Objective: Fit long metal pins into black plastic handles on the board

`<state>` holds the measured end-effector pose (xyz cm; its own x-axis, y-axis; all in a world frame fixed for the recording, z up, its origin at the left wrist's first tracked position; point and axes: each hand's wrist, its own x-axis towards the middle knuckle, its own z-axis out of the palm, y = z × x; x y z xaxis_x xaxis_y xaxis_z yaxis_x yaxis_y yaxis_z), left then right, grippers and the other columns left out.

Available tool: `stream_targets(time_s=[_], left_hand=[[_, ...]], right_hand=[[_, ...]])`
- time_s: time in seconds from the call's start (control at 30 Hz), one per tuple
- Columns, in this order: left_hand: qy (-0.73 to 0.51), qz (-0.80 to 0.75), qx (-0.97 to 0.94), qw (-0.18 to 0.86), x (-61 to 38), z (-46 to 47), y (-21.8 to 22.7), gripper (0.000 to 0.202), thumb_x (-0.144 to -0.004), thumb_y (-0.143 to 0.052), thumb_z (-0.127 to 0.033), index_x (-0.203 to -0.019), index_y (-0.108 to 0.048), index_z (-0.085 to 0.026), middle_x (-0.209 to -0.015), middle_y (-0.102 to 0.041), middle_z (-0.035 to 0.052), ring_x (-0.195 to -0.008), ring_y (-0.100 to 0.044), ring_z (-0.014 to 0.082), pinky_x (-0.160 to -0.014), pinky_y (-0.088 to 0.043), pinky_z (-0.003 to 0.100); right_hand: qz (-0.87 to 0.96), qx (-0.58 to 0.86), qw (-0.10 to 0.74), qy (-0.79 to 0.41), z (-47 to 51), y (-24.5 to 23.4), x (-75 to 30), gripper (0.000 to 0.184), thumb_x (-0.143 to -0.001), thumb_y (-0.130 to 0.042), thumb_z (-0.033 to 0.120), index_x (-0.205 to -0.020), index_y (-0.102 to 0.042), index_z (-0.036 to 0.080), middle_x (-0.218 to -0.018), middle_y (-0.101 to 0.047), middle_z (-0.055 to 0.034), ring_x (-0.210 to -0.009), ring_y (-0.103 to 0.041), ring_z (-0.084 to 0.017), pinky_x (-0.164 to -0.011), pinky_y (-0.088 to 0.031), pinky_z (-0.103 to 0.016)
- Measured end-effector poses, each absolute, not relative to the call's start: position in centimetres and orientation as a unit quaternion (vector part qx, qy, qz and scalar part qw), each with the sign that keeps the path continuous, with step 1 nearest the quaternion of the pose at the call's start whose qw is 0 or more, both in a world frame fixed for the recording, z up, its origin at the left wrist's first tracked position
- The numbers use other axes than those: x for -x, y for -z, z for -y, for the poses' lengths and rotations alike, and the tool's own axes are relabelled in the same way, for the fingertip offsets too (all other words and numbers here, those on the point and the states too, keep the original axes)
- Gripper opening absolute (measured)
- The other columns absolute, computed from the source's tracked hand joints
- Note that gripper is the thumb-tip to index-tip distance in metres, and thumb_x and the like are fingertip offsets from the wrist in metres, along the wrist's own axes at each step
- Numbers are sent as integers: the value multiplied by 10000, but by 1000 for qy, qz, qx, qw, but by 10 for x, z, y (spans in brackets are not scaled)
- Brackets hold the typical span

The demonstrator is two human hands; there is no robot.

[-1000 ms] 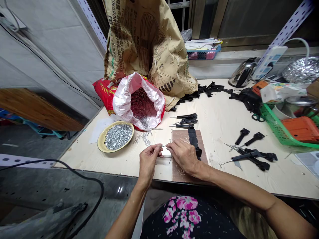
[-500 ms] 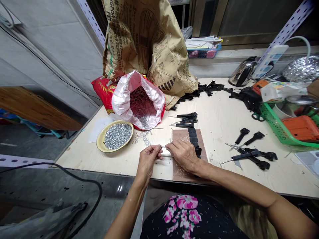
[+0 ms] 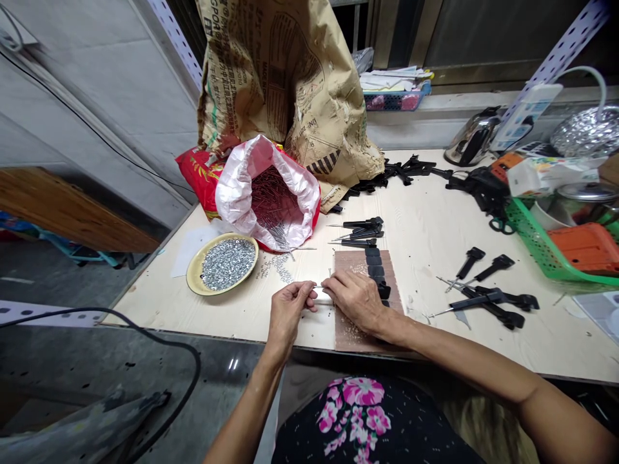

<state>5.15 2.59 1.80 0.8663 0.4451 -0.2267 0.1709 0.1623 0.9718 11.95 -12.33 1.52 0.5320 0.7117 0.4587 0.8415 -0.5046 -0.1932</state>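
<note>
My left hand is closed in a pinch on the tip of a thin metal rod, which spans the short gap between my hands. My right hand is wrapped over a black plastic handle, whose wide end sticks out past the knuckles. The rod appears to run into that handle, though my right fingers hide the joint. Under my right hand lies a brown board with a black strip along it and small crumbs on top. Several black-handled metal picks lie just beyond the board.
Left stands a yellow dish of small metal pieces, some spilled beside it. Behind it, a red and white bag of metal rods leans against a brown paper sack. More black-handled tools and a green basket lie right.
Almost nothing differs. Both hands keep the same grip and place, and the view has shifted very slightly.
</note>
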Motion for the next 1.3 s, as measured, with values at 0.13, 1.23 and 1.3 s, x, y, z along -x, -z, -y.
stream_targets(time_s=[0.13, 1.23, 1.3], left_hand=[[-114, -240, -667, 696, -50, -25, -19, 300, -702, -697, -411, -815, -702, -134, -643, -634, 8, -519, -529, 90, -526, -458, 217], [14, -170, -973, 157, -90, -9, 1, 198, -859, -510, -369, -932, -575, -197, -946, -591, 55, -839, -590, 202, -647, -409, 290], [2, -154, -981, 117, -93, -10, 1, 180, -872, -485, -310, -985, -555, -189, -979, -585, 65, -872, -590, 212, -657, -421, 299]], right_hand=[[437, 862, 241, 84, 124, -18, -120, 235, -966, -411, 301, -882, -606, 200, -798, -599, -11, -699, -543, -119, -587, -324, -248], [327, 835, 440, 44, 192, -22, -143, 136, -896, -533, 250, -942, -653, 208, -863, -580, -30, -808, -581, -150, -735, -459, -275], [328, 853, 404, 42, 203, -21, -148, 161, -908, -508, 250, -988, -646, 226, -882, -575, -29, -803, -581, -148, -715, -463, -270]])
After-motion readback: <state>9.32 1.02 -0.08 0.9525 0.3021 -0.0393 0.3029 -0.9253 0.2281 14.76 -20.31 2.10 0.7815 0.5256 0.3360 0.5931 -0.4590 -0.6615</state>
